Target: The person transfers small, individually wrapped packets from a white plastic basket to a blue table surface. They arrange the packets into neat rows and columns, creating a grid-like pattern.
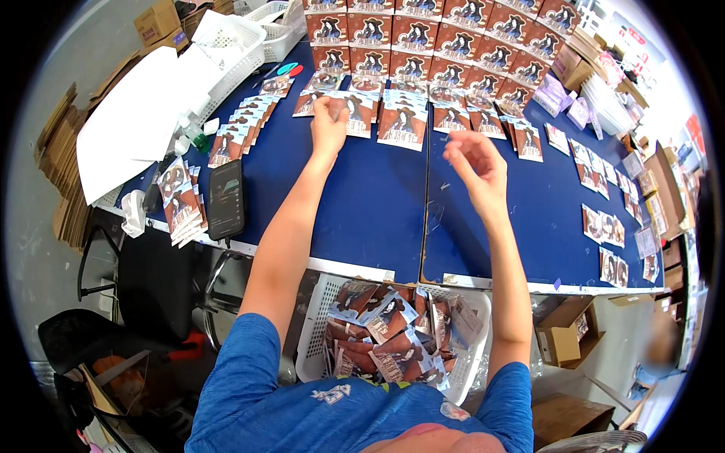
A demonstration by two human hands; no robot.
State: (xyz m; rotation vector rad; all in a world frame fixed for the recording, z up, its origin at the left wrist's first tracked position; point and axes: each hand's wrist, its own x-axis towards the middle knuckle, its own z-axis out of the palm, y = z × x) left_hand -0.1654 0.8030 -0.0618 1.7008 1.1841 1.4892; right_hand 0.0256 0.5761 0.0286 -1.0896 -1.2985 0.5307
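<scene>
My left hand (329, 127) is at a row of printed packets on the blue table (374, 204); its fingers touch or hover over a packet (358, 110), and whether they grip it cannot be told. My right hand (474, 164) is raised over the table with curled fingers and nothing visible in it. Between the hands lies a stack of brown and light-blue packets (402, 124). More packets (487, 122) lie behind my right hand. Stacked printed boxes (416, 35) form a wall at the back. A white plastic basket (481, 340) full of loose packets stands below the table edge, before my body.
A smartphone (226, 201), fanned packets (182, 198) and a green-tinted bottle (195, 135) lie at the left, near white sheets (133, 119) and a white basket (252, 42). Small packet piles (592, 170) lie at the right. A black chair (156, 277) stands at lower left.
</scene>
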